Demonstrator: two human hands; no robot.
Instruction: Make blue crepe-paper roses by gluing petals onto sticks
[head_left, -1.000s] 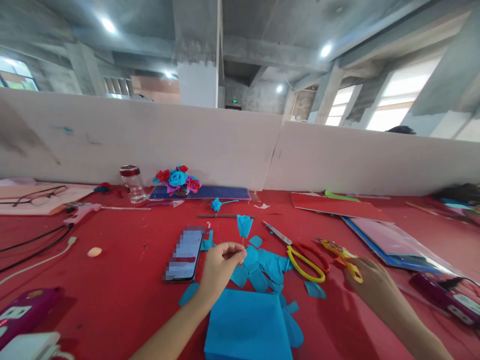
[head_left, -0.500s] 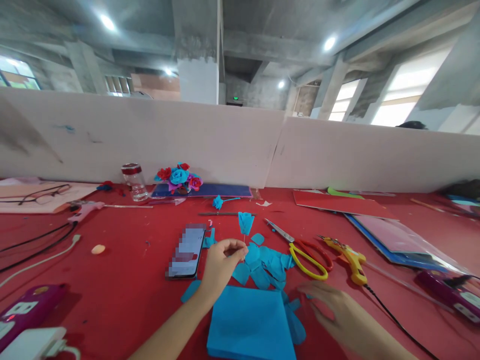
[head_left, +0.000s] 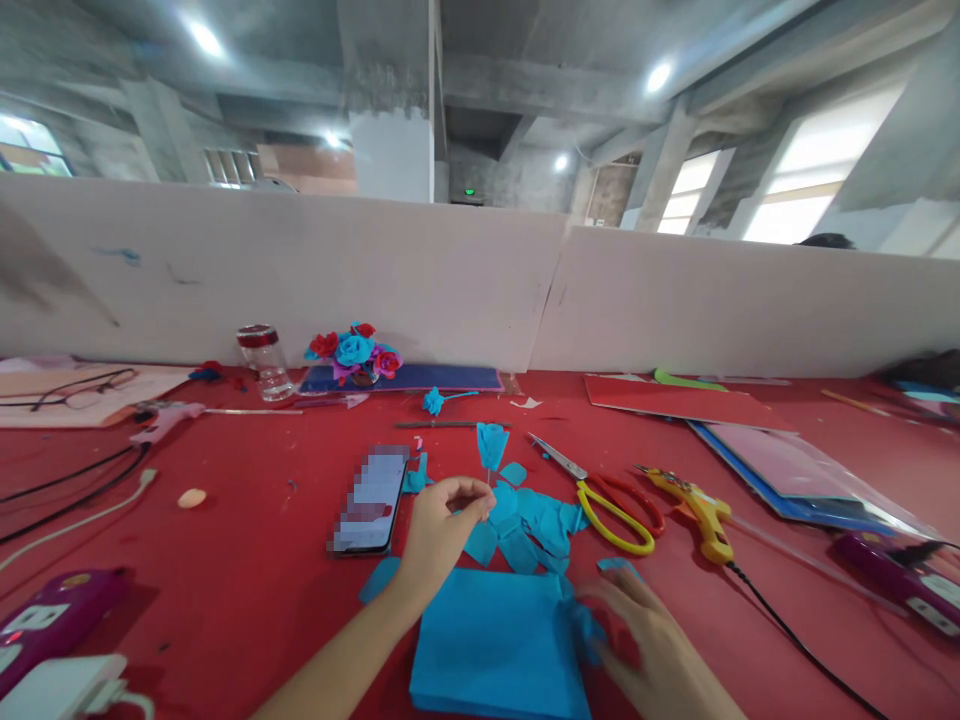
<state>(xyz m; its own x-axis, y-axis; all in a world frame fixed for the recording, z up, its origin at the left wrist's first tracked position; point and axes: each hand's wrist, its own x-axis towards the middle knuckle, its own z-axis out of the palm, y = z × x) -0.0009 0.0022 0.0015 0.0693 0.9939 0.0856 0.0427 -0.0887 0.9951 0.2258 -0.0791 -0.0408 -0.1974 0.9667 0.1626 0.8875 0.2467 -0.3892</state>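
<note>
My left hand [head_left: 439, 528] pinches a thin stick that carries a small blue paper flower bud [head_left: 491, 445] upright above the red table. My right hand [head_left: 646, 640] lies low on the table with its fingers reaching among loose blue paper petals [head_left: 536, 522] at the right edge of a stack of blue paper sheets [head_left: 495, 640]. Its fingertips touch a petal piece; whether they grip it I cannot tell. A yellow glue gun [head_left: 697, 510] lies on the table to the right, apart from both hands.
A phone [head_left: 371, 498] lies left of my left hand. Scissors with yellow and red handles [head_left: 611, 505] rest beside the petals. A jar [head_left: 259, 360], paper flowers [head_left: 354, 352], glasses [head_left: 82, 385], cables, a power strip [head_left: 52, 615] and coloured sheets [head_left: 720, 410] stand around.
My right hand let go of the yellow glue gun and moved left and down to the blue petals beside the paper stack. My left hand kept holding the stick with the bud.
</note>
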